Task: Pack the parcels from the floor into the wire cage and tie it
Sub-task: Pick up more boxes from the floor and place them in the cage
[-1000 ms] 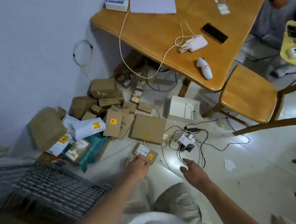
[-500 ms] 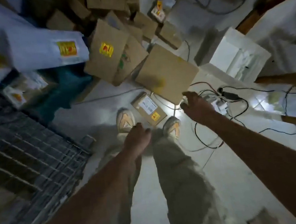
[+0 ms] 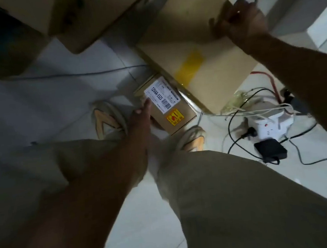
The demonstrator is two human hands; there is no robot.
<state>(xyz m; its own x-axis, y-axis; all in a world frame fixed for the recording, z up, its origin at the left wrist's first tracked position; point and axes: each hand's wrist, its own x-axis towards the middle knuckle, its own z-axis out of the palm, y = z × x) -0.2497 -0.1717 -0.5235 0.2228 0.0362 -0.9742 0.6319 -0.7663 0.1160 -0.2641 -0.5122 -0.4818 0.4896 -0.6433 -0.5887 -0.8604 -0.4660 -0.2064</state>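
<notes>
Cardboard is filling the floor: the left hand (image 3: 141, 116) is touching the small box (image 3: 165, 107) between the shoes, fingers straight, while the right hand (image 3: 242, 20) is curling round the far edge of the flat box (image 3: 190, 46). Its lifting corner risks snagging the cables (image 3: 238, 114) beside it. Label is reading "12V4A-5525"; the cage is out of view.

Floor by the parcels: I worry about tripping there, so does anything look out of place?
Yes. Loose cables sprawl tangled around a white power strip on the floor, right beside the right shoe.
</notes>
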